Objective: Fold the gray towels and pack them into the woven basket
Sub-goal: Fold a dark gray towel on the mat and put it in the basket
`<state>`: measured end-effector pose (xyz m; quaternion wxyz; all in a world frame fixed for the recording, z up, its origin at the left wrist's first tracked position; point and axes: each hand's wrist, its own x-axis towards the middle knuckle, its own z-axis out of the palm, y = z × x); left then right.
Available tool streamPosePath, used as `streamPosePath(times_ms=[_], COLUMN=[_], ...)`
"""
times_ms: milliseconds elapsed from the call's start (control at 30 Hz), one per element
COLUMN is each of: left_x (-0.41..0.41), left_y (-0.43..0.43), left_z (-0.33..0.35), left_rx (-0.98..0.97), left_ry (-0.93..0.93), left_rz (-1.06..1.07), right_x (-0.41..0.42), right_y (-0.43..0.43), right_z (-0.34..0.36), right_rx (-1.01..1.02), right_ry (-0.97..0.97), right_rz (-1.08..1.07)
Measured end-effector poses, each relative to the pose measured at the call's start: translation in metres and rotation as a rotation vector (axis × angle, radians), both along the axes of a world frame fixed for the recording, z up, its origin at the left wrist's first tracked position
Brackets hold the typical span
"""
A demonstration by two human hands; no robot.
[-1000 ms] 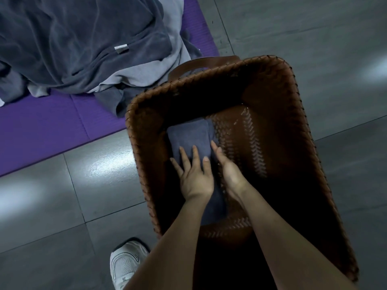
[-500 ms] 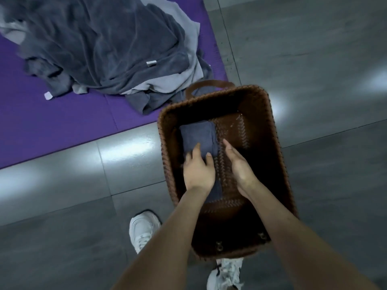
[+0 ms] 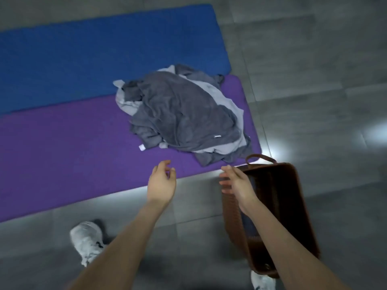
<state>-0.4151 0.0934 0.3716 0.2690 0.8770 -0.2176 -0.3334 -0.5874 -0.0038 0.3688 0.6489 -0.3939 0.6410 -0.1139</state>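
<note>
A gray tiled floor (image 3: pixel 314 80) fills the scene. On it lie a blue mat (image 3: pixel 94 55) at the far side and a purple mat (image 3: pixel 62 153) just beside it, nearer the person. A loose pile of gray towels (image 3: pixel 182 114) sits on the right end of the purple mat, its far edge reaching the blue one. The brown woven basket (image 3: pixel 231 218) stands on the floor at the purple mat's near right corner, its handle (image 3: pixel 260 157) at the far end. The left grip (image 3: pixel 161 183) hangs above the purple mat's near edge, fingers loosely curled, holding nothing. The right grip (image 3: pixel 236 181) hovers at the basket's left rim, fingers spread and relaxed; blur hides whether it touches. A folded dark towel (image 3: pixel 246 226) lies inside the basket, partly hidden by the right forearm. Two white shoes (image 3: pixel 87 241) stand on the floor below.
</note>
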Motion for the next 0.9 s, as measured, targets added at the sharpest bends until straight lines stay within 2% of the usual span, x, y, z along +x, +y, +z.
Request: streamPosePath(times_ms=[200,367,600,900], left_x=[0.187,0.299,0.391,0.439], left_y=[0.053,0.090,0.093,0.013], left_z=[0.027,0.006,-0.120,-0.307], left_rx=[0.055,0.079,0.042,-0.199], left_ry=[-0.008,-0.057,-0.111,-0.184], left_rz=[-0.161,-0.187,-0.229,-0.357], right_x=[0.142,0.233,0.321,0.380], right_y=[0.053,0.073,0.055,-0.021], right_z=[0.013,-0.009,-0.128,-0.306], right_rx=[-0.044,-0.115,-0.369,-0.696], right_ry=[0.098,0.194,0.436,0.760], right_rz=[-0.138,-0.030,0.255,0.251])
